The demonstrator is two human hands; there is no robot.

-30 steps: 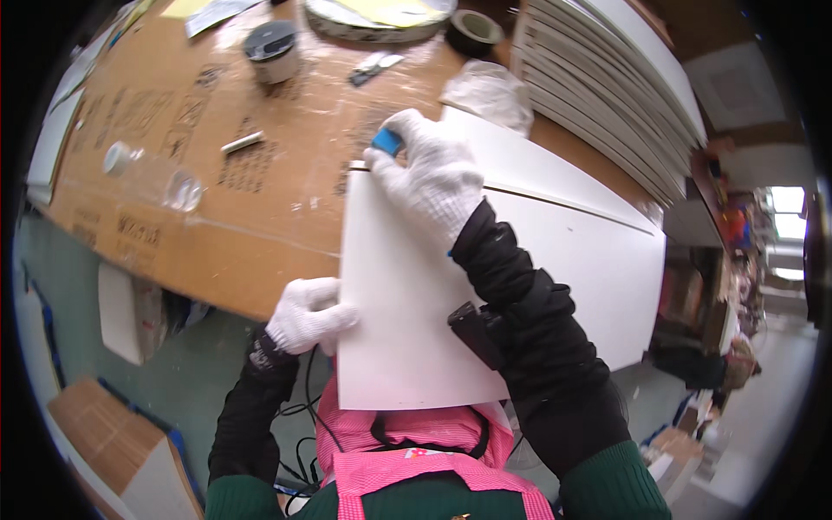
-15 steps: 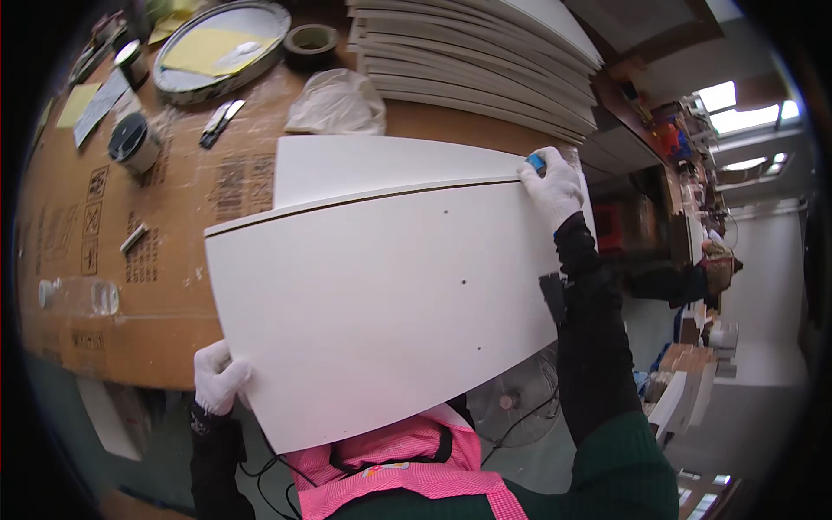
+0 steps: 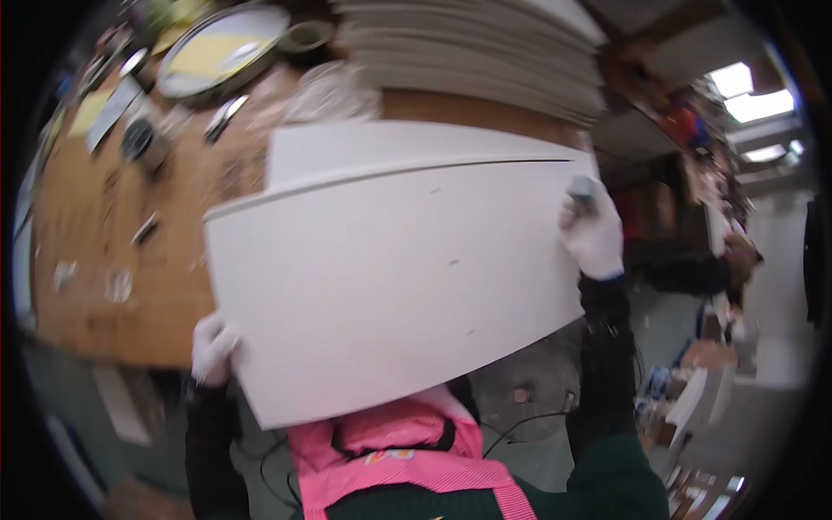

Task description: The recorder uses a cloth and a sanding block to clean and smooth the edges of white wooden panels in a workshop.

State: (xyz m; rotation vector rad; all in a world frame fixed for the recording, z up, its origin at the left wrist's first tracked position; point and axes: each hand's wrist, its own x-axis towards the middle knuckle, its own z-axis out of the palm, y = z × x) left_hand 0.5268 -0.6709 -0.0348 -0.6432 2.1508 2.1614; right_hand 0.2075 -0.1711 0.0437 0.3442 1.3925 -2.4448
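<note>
A large white panel [image 3: 381, 286] with a few small dark holes lies tilted across the near edge of the table, reaching toward my body. Beneath its far edge another white panel [image 3: 364, 147] sticks out. In a white glove, my left hand [image 3: 212, 348] grips the panel's left edge near the lower corner, its fingers partly hidden. At the right end my right hand [image 3: 596, 232], also gloved and blurred, pinches a small blue-grey block [image 3: 581, 189] between thumb and fingers. That block is by the panel's right edge; whether it touches, I cannot tell.
Tall stack of white panels [image 3: 468, 61] at the back. On the cardboard-covered table [image 3: 87, 225] are a tape roll [image 3: 306, 39], a round lid [image 3: 182, 74], a utility knife [image 3: 225, 119], a dark-topped cup [image 3: 144, 146] and a clear bottle [image 3: 117, 286]. A fan [image 3: 524, 394] stands below right.
My right hand has moved right and nearer to me with the small block, away from the panel's far right corner. My left hand keeps its grip. The view has shifted slightly.
</note>
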